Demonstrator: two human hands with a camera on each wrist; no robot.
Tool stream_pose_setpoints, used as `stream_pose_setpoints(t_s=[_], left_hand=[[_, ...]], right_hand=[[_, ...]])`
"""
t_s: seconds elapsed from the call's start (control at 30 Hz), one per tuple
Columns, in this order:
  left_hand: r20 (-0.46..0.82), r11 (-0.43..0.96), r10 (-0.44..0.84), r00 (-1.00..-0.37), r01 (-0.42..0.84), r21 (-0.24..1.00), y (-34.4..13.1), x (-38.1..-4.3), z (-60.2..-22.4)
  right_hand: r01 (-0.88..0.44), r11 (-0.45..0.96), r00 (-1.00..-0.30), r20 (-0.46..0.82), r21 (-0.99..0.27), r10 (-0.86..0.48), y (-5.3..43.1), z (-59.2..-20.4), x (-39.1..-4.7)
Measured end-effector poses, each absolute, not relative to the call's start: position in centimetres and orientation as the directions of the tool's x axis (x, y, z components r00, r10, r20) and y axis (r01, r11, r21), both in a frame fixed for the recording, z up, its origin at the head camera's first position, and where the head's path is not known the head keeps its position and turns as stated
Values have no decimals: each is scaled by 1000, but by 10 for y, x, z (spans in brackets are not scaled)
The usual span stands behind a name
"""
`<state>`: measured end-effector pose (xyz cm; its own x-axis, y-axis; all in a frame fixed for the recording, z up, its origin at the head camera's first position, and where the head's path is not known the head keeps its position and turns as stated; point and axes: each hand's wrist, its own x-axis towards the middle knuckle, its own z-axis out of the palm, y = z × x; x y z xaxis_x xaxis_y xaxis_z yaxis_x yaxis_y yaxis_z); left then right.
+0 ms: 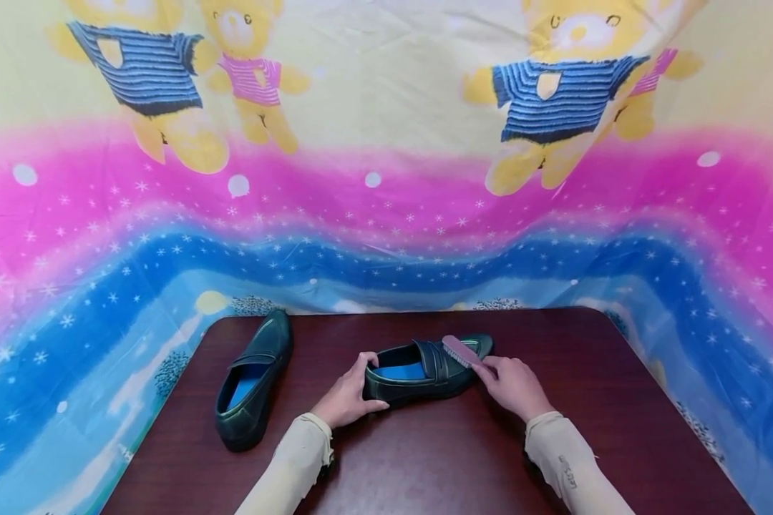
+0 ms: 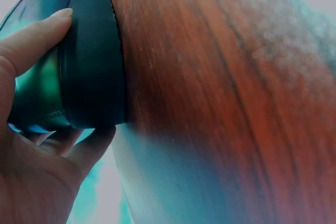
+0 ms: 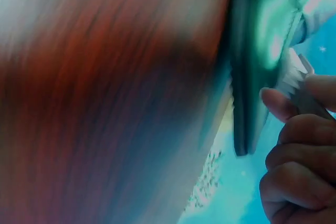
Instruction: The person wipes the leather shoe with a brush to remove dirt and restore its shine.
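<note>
A dark loafer (image 1: 399, 390) with a blue insole lies on the table, its toe pointing right. My left hand (image 1: 346, 399) grips its heel, thumb on the near side and fingers round the back; the left wrist view shows the thumb pressed on the heel leather (image 2: 37, 93). In my right hand (image 1: 515, 384) is a pink brush (image 1: 462, 352) with pale bristles, held by its handle. The brush lies against the top of the shoe between strap and toe. In the right wrist view, curled fingers (image 3: 299, 182) hold the handle beside the shoe's toe (image 3: 257, 77).
A second dark loafer (image 1: 258, 383) with a blue insole stands at the left of the brown table (image 1: 412, 465), toe toward the back edge. Behind and beside the table hangs a printed cloth (image 1: 386, 200) with bears and snowflakes.
</note>
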<state>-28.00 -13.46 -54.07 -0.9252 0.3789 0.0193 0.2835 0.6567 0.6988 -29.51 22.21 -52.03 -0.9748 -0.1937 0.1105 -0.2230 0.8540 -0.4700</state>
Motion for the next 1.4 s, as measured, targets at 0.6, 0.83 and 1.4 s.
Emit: stream_pose_setpoints(t_s=[0.6, 0.83, 1.4], left_hand=[[16, 655, 372, -928, 275, 704, -134, -279, -537], [14, 655, 374, -928, 274, 704, -134, -279, -537], [16, 647, 374, -927, 273, 712, -134, -279, -539]], right_hand=[[-123, 926, -962, 273, -356, -23, 243, -520, -306], [-216, 860, -973, 171, -463, -153, 219, -514, -295], [-188, 917, -958, 271, -353, -92, 230, -527, -301]])
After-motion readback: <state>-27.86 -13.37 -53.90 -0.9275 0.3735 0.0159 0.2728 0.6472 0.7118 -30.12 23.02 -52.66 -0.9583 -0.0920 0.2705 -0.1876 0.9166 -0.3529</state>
